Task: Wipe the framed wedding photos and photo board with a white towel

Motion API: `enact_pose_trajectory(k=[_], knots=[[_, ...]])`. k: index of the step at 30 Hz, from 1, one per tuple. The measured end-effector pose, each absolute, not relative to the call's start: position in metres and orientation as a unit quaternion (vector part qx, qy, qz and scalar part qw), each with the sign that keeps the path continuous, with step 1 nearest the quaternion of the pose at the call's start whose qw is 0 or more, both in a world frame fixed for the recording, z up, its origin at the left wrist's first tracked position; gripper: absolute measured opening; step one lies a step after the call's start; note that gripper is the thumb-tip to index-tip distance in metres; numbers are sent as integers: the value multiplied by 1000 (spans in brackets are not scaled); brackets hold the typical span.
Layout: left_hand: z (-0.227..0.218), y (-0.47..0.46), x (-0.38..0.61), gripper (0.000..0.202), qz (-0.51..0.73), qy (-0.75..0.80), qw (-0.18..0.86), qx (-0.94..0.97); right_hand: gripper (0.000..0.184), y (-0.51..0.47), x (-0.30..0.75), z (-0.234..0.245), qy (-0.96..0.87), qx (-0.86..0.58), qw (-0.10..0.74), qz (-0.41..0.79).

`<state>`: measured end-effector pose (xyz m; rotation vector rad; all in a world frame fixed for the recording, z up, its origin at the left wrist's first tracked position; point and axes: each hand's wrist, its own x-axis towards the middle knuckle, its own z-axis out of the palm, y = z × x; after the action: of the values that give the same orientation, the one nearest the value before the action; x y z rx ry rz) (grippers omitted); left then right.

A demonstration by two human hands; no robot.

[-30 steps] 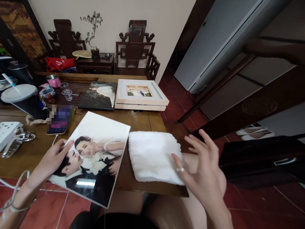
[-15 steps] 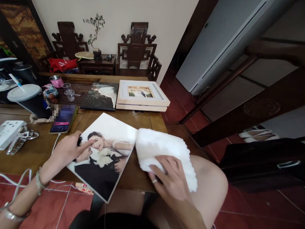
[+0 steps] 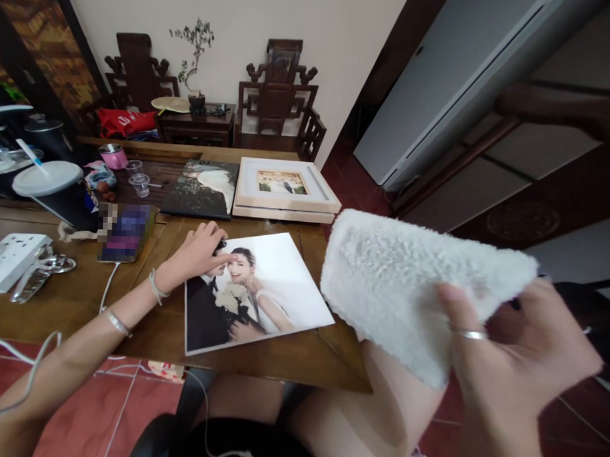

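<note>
A frameless wedding photo print [image 3: 263,290] lies flat on the wooden table [image 3: 72,307] in front of me. My left hand [image 3: 201,248] rests on its upper left corner, fingers curled and pressing down on it. My right hand [image 3: 511,349] is raised off the table at the right and grips a white fluffy cloth [image 3: 408,279], which hangs in the air above my knee. A ring shows on that hand.
Behind the print lie a dark photo print [image 3: 201,188] and a white framed picture [image 3: 285,188]. At the left are a phone [image 3: 125,232] on a cable, a white power strip [image 3: 11,258], a lidded cup [image 3: 49,189] and small cups. Carved chairs stand at the wall.
The photo print has been turned and laid flat on the table. My right hand has picked the white cloth up from the table and lifted it to the right.
</note>
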<state>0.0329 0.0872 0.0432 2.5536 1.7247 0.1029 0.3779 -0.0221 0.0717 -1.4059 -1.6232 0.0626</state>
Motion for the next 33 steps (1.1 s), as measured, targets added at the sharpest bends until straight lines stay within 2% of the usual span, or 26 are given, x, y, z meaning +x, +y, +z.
enact_pose_trajectory(k=[3,6,8,13,19,27,33], knots=[[40,51,39,54,62,676,-19,734,28,-19,381,67,-689,-561,459,11],[24,12,36,78,82,726,27,683,30,-19,383,54,-707,-549,446,-22],[10,-2,32,84,144,704,36,694,30,-18,378,42,-736,-515,437,-42],[-10,10,21,62,239,640,97,724,22,-10,347,16,-886,-324,330,19],[-2,11,24,50,298,618,93,721,37,-5,341,11,-922,-323,211,17],[8,-6,28,59,206,582,160,770,37,-12,340,14,-926,-306,220,-10],[10,4,21,59,216,566,180,775,51,43,334,17,-920,-349,175,7]])
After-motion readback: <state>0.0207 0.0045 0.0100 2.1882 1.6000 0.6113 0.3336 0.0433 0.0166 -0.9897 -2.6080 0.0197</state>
